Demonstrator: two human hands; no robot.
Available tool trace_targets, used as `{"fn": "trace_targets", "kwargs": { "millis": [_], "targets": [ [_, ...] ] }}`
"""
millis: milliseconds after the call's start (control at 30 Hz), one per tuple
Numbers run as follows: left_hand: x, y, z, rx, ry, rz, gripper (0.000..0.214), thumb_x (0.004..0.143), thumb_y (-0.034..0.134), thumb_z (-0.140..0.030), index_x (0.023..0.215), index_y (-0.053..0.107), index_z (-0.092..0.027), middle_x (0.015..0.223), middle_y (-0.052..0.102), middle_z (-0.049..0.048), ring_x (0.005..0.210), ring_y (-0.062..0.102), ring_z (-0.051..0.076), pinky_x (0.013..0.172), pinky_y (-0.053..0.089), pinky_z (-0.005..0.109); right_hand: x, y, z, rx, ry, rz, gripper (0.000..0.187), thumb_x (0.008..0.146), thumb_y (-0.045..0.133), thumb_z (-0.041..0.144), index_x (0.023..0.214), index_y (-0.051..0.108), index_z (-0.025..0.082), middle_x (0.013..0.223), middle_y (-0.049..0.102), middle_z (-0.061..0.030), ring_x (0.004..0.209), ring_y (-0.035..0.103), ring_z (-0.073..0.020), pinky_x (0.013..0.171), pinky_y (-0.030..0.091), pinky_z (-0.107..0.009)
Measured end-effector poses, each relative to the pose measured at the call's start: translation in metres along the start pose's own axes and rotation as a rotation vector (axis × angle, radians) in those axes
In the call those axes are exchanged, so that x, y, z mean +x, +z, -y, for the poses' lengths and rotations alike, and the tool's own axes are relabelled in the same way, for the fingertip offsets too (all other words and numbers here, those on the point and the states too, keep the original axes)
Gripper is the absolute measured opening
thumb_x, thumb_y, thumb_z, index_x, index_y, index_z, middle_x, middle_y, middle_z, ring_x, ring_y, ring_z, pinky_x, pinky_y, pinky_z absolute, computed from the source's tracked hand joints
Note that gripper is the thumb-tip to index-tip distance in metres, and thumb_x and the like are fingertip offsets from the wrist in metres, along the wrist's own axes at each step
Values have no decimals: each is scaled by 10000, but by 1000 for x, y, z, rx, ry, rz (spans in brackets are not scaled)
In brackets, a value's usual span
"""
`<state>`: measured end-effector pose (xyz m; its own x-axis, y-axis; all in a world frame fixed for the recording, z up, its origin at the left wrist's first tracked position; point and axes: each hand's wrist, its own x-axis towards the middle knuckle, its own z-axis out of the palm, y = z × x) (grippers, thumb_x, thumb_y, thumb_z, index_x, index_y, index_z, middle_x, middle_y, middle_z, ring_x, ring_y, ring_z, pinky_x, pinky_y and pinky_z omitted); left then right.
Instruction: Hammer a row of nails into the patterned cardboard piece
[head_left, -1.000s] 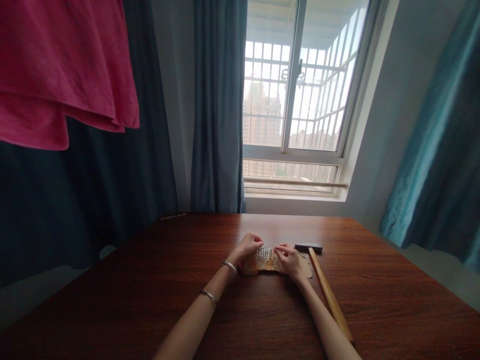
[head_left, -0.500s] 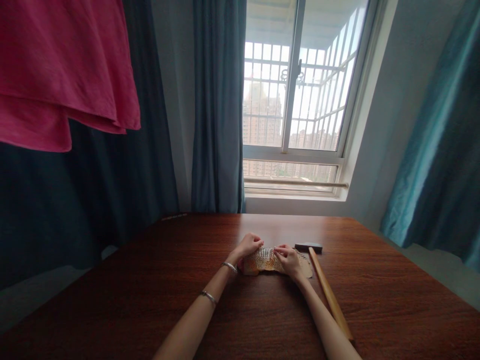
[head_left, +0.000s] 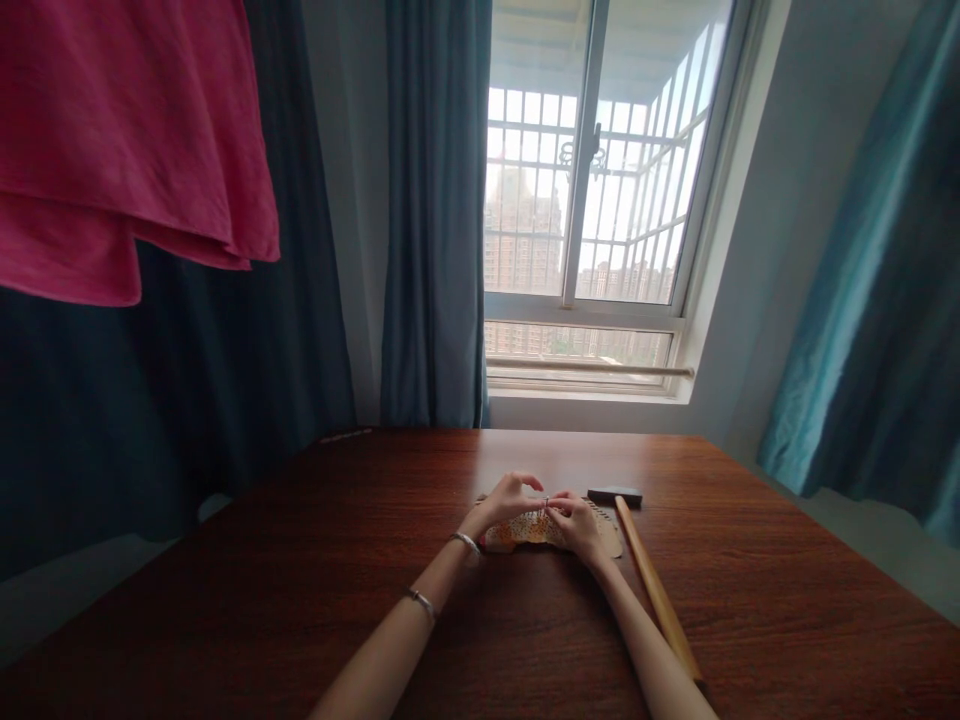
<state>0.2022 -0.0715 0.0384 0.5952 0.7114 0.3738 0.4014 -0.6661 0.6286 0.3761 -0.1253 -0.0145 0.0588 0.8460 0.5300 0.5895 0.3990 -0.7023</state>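
Note:
A pale, speckled flat piece (head_left: 536,533) lies on the table under both my hands. Its far edge carries a row of thin dark nail-like pins, partly hidden by my fingers. My left hand (head_left: 510,497) hovers over the left part of the piece, thumb and index finger apart, their tips close to my right fingertips. At the piece's far edge, my right hand (head_left: 574,520) is closed in a pinch on a thin dark pin (head_left: 547,501). Just right of my right hand rests a hammer (head_left: 651,570) with a dark head and a long wooden handle.
The brown wooden table (head_left: 360,560) reaches back toward a barred window (head_left: 585,200). Blue curtains (head_left: 435,220) hang on both sides. A pink cloth (head_left: 135,150) hangs at the upper left.
My left hand has moved right toward my right fingertips, and its thumb and index finger have spread apart. My right hand stays almost in place; the hammer lies still.

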Motion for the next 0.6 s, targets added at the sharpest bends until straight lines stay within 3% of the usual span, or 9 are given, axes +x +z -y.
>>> {"fn": "trace_targets", "kwargs": {
  "millis": [200,600],
  "targets": [
    [1,16,-4,121,10,-24,248,678,698,-328,848,704,-148,843,692,44,805,603,181,755,419,248,0,0,1,-26,0,11,171,751,580,265,763,741,207,827,691,-54,754,631,-164,705,476,-245],
    [2,23,-2,104,-63,-26,264,706,653,-370,793,720,-130,780,696,47,724,592,157,679,404,222,-2,-1,4,-59,21,29,178,727,559,198,746,730,244,808,695,-12,761,625,-137,722,464,-224]
  ]
}}
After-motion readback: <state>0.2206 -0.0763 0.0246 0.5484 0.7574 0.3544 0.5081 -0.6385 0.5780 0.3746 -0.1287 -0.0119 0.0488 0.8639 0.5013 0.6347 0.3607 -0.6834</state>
